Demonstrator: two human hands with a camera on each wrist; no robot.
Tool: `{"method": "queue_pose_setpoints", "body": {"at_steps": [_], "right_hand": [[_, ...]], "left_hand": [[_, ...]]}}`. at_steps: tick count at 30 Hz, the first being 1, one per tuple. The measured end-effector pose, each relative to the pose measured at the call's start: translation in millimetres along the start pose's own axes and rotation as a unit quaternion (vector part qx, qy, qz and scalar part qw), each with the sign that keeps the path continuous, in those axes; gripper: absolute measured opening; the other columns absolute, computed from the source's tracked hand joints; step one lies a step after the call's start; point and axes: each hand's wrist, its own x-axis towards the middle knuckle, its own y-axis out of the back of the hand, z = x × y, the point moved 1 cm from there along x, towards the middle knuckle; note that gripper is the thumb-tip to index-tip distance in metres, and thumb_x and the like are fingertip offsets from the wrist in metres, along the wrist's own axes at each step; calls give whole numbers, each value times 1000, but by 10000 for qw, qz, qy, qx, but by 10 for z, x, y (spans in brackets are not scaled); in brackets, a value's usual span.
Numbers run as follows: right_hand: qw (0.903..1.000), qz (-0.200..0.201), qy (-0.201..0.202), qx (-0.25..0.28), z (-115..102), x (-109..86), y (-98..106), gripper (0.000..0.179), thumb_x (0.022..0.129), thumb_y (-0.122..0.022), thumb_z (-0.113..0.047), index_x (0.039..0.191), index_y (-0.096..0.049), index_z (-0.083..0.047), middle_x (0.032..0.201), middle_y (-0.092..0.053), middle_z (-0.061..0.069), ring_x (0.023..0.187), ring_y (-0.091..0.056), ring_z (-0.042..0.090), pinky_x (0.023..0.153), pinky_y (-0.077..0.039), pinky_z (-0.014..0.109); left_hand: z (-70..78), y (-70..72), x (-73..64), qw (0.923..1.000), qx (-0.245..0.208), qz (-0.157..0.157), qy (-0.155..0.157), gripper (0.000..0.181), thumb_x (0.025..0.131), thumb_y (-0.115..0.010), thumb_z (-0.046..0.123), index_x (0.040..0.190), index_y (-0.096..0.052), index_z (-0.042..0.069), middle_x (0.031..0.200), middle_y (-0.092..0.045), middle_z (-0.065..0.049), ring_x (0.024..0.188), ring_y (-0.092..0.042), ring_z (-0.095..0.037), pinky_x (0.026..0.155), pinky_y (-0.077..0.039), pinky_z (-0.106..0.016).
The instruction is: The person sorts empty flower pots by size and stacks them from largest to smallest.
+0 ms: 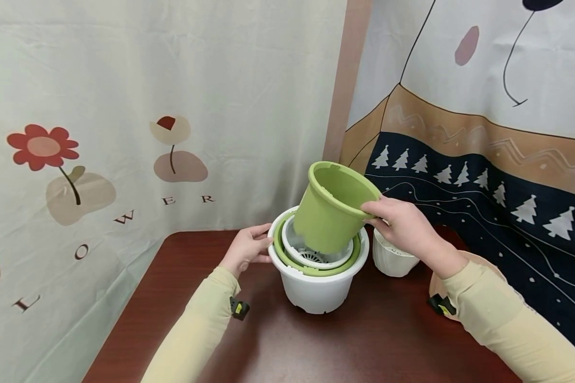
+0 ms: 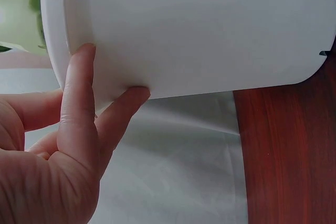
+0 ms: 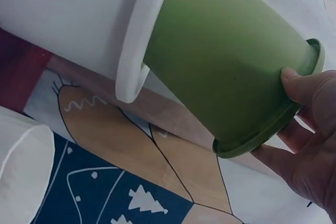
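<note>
In the head view, the right hand [image 1: 402,223] pinches the rim of a green flowerpot [image 1: 333,207], thumb and fingers at its right side. That flowerpot is tilted, its mouth up to the right and its base low over the nested pots. Below it stands a large white flowerpot [image 1: 318,292], holding a second green flowerpot [image 1: 287,255] and a smaller white pot [image 1: 335,263] with a slotted bottom. At the large pot's left side, the left hand [image 1: 246,247] touches its outer wall just under the rim; the left wrist view shows these fingers [image 2: 79,103] nearly straight.
A small white pot [image 1: 395,258] stands to the right of the stack. Farther right, a round wooden piece [image 1: 438,284] lies partly behind the right forearm. Printed curtains [image 1: 249,106] hang along the back of the dark red table [image 1: 364,346].
</note>
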Motion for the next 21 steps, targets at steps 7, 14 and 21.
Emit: {"method": "queue_pose_setpoints", "body": {"at_steps": [7, 14, 21], "right_hand": [[9996, -248, -108, 107, -30, -37, -70, 31, 75, -82, 5, 98, -70, -12, 91, -69, 5, 81, -64, 21, 68, -60, 40], [9990, -422, -101, 98, -79, -57, -142, 33, 76, -80, 8, 101, -71, -11, 92, -70, 5, 82, -66, 19, 69, -60, 38], [9985, -539, -14, 29, -101, -92, -229, 30, 77, -81, 3, 99, -69, -13, 89, -70, 2, 82, -65, 16, 67, -59, 34]], "left_hand": [[-1, 4, -3, 10000, 59, 13, -34, 51, 98, -57, -1, 148, -44, 1, 135, -54, -29, 84, -68, -20, 66, -62, -36], [-14, 8, 9, 10000, 25, -17, -16, 52, 98, -58, -1, 148, -44, 0, 134, -55, -29, 83, -68, -19, 67, -62, -37], [-15, 14, 19, 10000, 8, -42, -25, 51, 99, -57, -1, 148, -43, 0, 135, -54, -30, 85, -68, -20, 64, -62, -34]]}}
